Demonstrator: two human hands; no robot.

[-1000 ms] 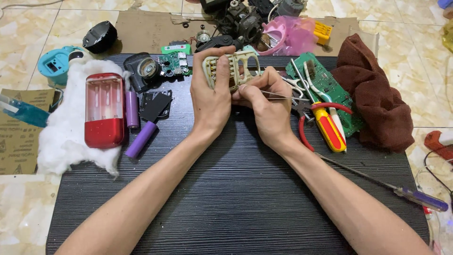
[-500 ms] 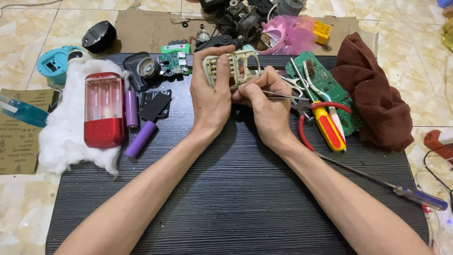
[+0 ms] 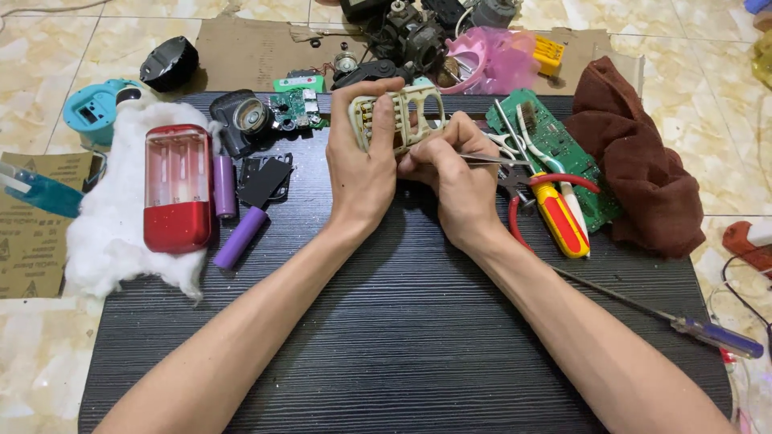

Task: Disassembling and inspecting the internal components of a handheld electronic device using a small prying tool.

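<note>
A cream plastic frame (image 3: 400, 116) with open windows is held up off the black ribbed board (image 3: 418, 345) by the left hand (image 3: 363, 165). The thumb is hooked across its near face and the fingers are wrapped behind, so the hand is clamped on the frame and the piece is kept tilted toward the camera, apparently so that its inner side can be seen and reached.

Just to the right of that grip, the right hand (image 3: 454, 181) is closed around slim metal tweezers (image 3: 492, 160), pinched between thumb and forefinger. The working tips are hidden behind the fingers where they meet the lower edge of the frame, while the free end sticks out to the right. The two hands are pressed together, probably so that the one is steadied against the other.

Further right of the grip, a red and yellow screwdriver (image 3: 560, 215), red-handled pliers (image 3: 523, 210) and a green circuit board (image 3: 563, 149) are laid within easy reach, beside a brown cloth (image 3: 643, 177). To the left of the grip, a red and clear casing (image 3: 177, 189) is rested on white wadding (image 3: 121, 241), and two purple cells (image 3: 233, 209) are parked just beside it, near a small black part (image 3: 264, 178).
</note>
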